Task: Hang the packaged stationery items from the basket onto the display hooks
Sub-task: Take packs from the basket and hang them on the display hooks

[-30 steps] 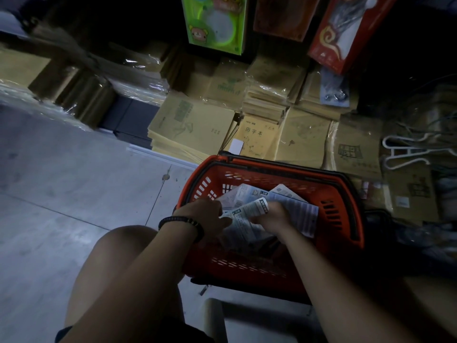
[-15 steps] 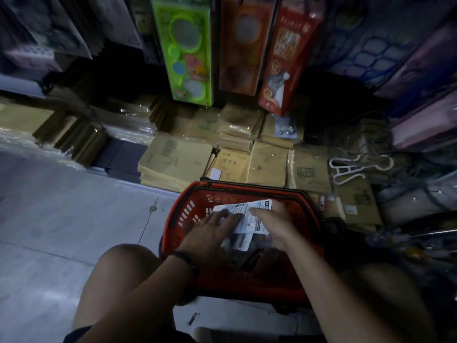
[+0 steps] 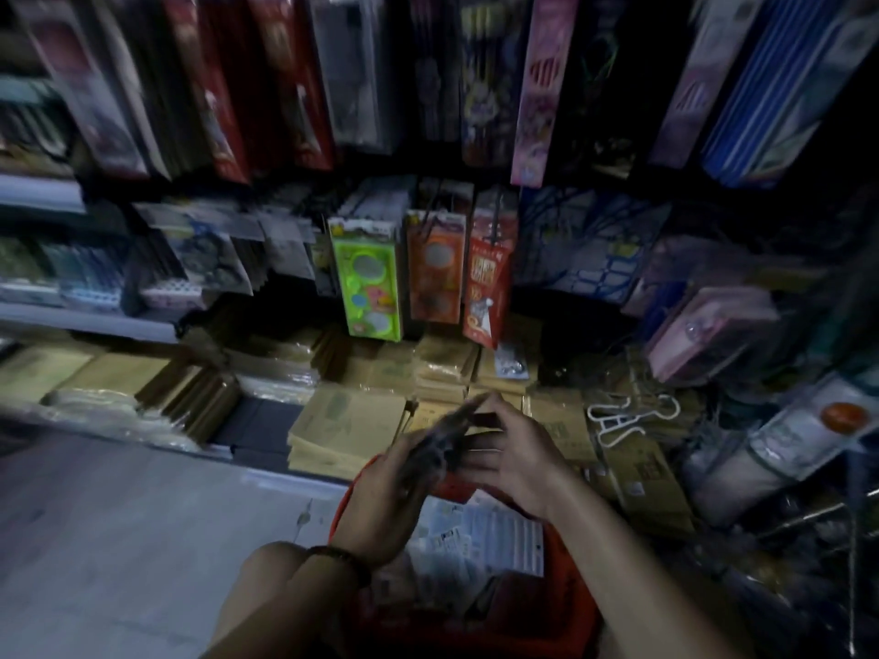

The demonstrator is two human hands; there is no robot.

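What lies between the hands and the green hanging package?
Head view: stacks of brown exercise books lie between the left hand, the right hand and the green package.

A dark beaded bracelet (image 3: 338, 559) circles the left wrist, near six o'clock. The left forearm (image 3: 285, 611) and right forearm (image 3: 632, 563) are bare. A bare knee (image 3: 264, 575) shows at seven o'clock.

Hanging packs (image 3: 368, 278) crowd wall ahead; notebook stacks (image 3: 347, 430) block low front. Floor (image 3: 119, 516) open to my L; basket (image 3: 571, 606) right below.
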